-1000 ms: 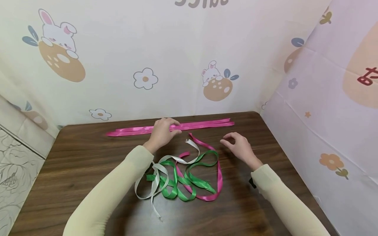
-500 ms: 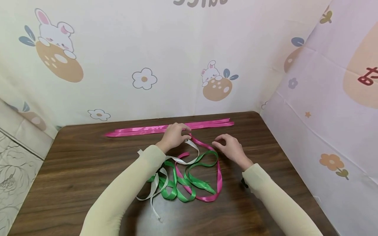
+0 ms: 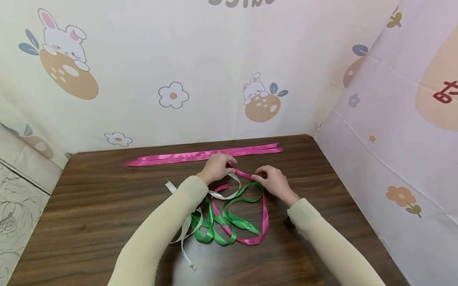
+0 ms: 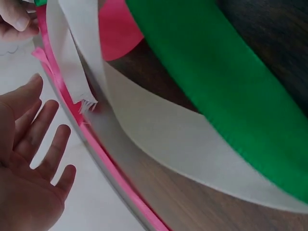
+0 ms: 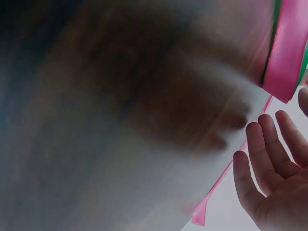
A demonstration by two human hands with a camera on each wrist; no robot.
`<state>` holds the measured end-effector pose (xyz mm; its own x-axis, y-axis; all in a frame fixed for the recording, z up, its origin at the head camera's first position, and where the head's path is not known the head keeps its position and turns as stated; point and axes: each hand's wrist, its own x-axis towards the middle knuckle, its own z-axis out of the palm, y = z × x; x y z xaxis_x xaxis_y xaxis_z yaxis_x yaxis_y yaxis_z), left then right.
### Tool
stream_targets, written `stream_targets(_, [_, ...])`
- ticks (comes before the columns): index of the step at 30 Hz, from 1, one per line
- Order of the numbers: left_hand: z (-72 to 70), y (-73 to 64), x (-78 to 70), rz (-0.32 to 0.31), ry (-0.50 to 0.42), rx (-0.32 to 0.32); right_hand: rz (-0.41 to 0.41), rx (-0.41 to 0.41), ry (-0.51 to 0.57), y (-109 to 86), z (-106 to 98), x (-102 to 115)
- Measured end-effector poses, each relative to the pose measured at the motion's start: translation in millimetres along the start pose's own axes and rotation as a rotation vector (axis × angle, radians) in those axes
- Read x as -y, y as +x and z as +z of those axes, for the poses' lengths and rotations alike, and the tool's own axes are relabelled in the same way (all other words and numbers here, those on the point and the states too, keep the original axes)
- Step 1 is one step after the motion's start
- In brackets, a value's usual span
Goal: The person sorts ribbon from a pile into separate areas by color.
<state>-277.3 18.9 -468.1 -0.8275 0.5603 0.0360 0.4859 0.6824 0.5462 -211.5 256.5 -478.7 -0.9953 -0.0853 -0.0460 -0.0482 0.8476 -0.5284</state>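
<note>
A loose pink ribbon [image 3: 265, 218] curls across the table, tangled with a green ribbon [image 3: 239, 221] and a white ribbon [image 3: 185, 228]. My left hand [image 3: 219, 166] hovers by the far end of the pink one, thumb and fingers apart. The left wrist view shows that hand [image 4: 31, 168] with spread fingers, beside the frayed white ribbon end [image 4: 86, 98]. My right hand [image 3: 274, 180] is at the same pink ribbon, its thumb and fingertips beside the upper stretch. In the right wrist view its fingers [image 5: 262, 154] are loosely extended; the thumb is partly cut off.
Two pink ribbon strips [image 3: 168, 157] lie straight along the back of the brown wooden table [image 3: 93, 206]. Behind it hangs a printed cloth backdrop [image 3: 211, 59], and another cloth [image 3: 372, 111] borders the right side.
My left hand has moved right, from over the pink strips toward the loose pink ribbon's end. My right hand has moved left toward the same ribbon. The ribbons appear unmoved.
</note>
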Motion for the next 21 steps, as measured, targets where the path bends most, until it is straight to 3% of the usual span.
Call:
stream_targets(6, [5.0,2.0,3.0,0.016,0.017,0.031,-0.005,0.015,-0.026,-0.3,3.5,2.4])
stream_targets(16, [13.9,3.5,6.8,0.030,0.073,0.001,-0.027,0.023,-0.118,2.1,8.4,4.9])
stream_targets(21, [17.0,0.6,7.0,0.052,0.079,0.008,-0.027,0.014,-0.111,-1.4,6.8,3.7])
